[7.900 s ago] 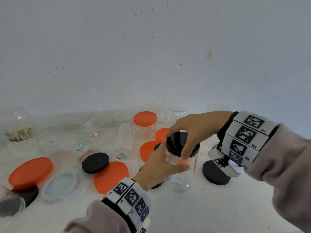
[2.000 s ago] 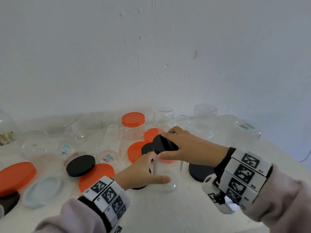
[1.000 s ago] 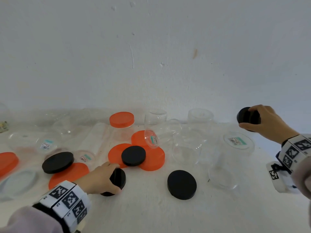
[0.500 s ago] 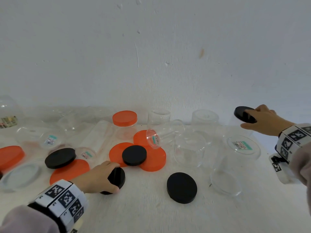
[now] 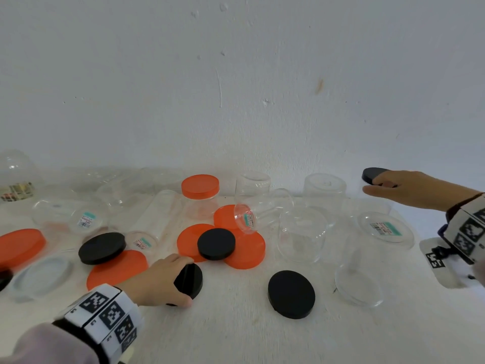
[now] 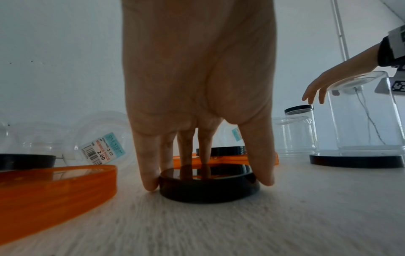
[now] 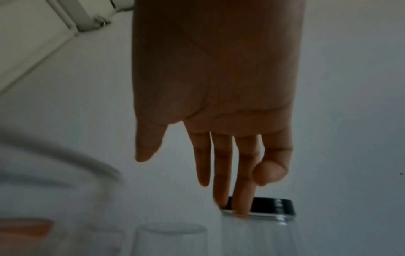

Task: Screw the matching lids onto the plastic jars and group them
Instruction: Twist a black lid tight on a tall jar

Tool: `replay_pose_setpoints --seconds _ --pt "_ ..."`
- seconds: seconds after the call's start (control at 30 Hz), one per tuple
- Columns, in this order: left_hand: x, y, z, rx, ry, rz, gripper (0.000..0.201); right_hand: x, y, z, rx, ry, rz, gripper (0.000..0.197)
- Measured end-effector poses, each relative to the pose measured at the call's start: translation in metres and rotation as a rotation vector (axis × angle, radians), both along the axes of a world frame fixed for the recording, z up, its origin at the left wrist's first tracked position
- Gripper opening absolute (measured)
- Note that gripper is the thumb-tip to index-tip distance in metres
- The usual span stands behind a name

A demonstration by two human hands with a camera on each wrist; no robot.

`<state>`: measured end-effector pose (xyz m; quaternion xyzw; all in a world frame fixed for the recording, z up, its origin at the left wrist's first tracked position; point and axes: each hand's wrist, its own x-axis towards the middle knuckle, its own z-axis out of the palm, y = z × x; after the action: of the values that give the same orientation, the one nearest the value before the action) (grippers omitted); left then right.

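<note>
A clear jar with a black lid (image 5: 371, 174) stands upright at the far right back of the table, near the wall. My right hand (image 5: 375, 183) hovers over it with straight fingers. In the right wrist view two fingertips (image 7: 241, 206) touch the lid's (image 7: 271, 207) edge and the thumb is clear of it. My left hand (image 5: 181, 285) grips a small black lid (image 5: 190, 281) on the table at front left. In the left wrist view the thumb and outer finger clamp the lid's (image 6: 208, 188) sides.
A jar with an orange lid (image 5: 200, 190) stands at the back. Loose black lids (image 5: 291, 294) (image 5: 216, 244) (image 5: 102, 248) and orange lids (image 5: 246, 250) (image 5: 115, 269) lie around. Clear jars (image 5: 301, 235) (image 5: 367, 258) stand upside down at right; another (image 5: 262, 214) lies on its side.
My right hand carried the black-lidded jar to the far right back, set it down and loosened its fingers. My left hand has stayed on the small black lid.
</note>
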<state>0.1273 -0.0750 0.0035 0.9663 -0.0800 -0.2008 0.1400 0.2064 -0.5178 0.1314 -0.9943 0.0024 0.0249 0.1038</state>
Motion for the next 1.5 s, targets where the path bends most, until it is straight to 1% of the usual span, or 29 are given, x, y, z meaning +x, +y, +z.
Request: replay_pose_setpoints --seconds 0.07,0.13,0.2,0.3,0.4,0.47,0.53,0.6,0.7,0.77,0.87,0.93,1.03,1.13,1.2,1.27,1.33,1.4,1.47,1.5 --pt "0.000 0.002 0.002 0.005 0.009 -0.016 0.082 -0.017 0.015 0.005 0.036 0.145 0.004 0.059" --pt "0.000 0.004 0.004 0.002 0.019 -0.028 0.080 -0.033 0.025 0.005 0.050 0.309 0.032 0.071" --pt "-0.001 0.006 0.005 -0.010 0.030 -0.031 0.079 -0.045 0.034 0.004 0.042 0.394 0.061 0.079" --pt "-0.002 0.009 0.009 -0.048 0.026 -0.019 0.077 -0.055 0.040 0.001 0.021 0.408 0.066 0.076" --pt "-0.004 0.012 0.012 -0.105 -0.011 -0.005 0.075 -0.063 0.042 0.002 0.026 0.345 0.104 0.067" --pt "-0.006 0.013 0.016 -0.157 -0.038 0.003 0.072 -0.071 0.044 0.007 0.082 0.287 0.148 0.067" --pt "-0.009 0.012 0.021 -0.221 -0.083 0.008 0.062 -0.079 0.048 0.014 0.210 0.250 0.177 0.068" --pt "-0.012 0.011 0.027 -0.317 -0.120 0.035 0.051 -0.086 0.054 0.016 0.393 0.224 0.198 0.068" --pt "-0.016 0.010 0.035 -0.484 -0.163 0.096 0.040 -0.095 0.070 0.007 0.637 0.213 0.212 0.066" --pt "-0.018 0.012 0.040 -0.560 -0.208 0.145 0.040 -0.098 0.084 -0.006 0.782 0.176 0.155 0.064" --pt "-0.018 0.015 0.046 -0.636 -0.287 0.214 0.038 -0.100 0.106 -0.024 0.920 0.156 0.060 0.073" --pt "-0.018 0.020 0.049 -0.701 -0.326 0.261 0.033 -0.101 0.119 -0.034 1.047 0.218 -0.010 0.072" --pt "-0.019 0.028 0.054 -0.832 -0.309 0.343 0.025 -0.106 0.138 -0.044 1.242 0.388 -0.090 0.061" --pt "-0.019 0.034 0.060 -0.930 -0.282 0.394 0.028 -0.113 0.157 -0.056 1.351 0.562 -0.059 0.044" --pt "-0.019 0.038 0.065 -0.999 -0.271 0.403 0.029 -0.118 0.170 -0.064 1.360 0.656 0.006 0.039" --pt "-0.019 0.040 0.070 -1.046 -0.274 0.390 0.030 -0.120 0.183 -0.071 1.358 0.686 0.044 0.033" --pt "-0.019 0.042 0.075 -1.081 -0.291 0.382 0.031 -0.119 0.196 -0.075 1.296 0.653 0.069 0.032" --pt "-0.018 0.041 0.079 -1.112 -0.304 0.375 0.039 -0.116 0.209 -0.080 1.162 0.606 0.116 0.036" --pt "-0.019 0.039 0.084 -1.121 -0.318 0.358 0.047 -0.110 0.218 -0.086 1.054 0.559 0.162 0.044" --pt "-0.019 0.038 0.085 -1.118 -0.324 0.352 0.050 -0.107 0.223 -0.090 1.001 0.523 0.184 0.044"
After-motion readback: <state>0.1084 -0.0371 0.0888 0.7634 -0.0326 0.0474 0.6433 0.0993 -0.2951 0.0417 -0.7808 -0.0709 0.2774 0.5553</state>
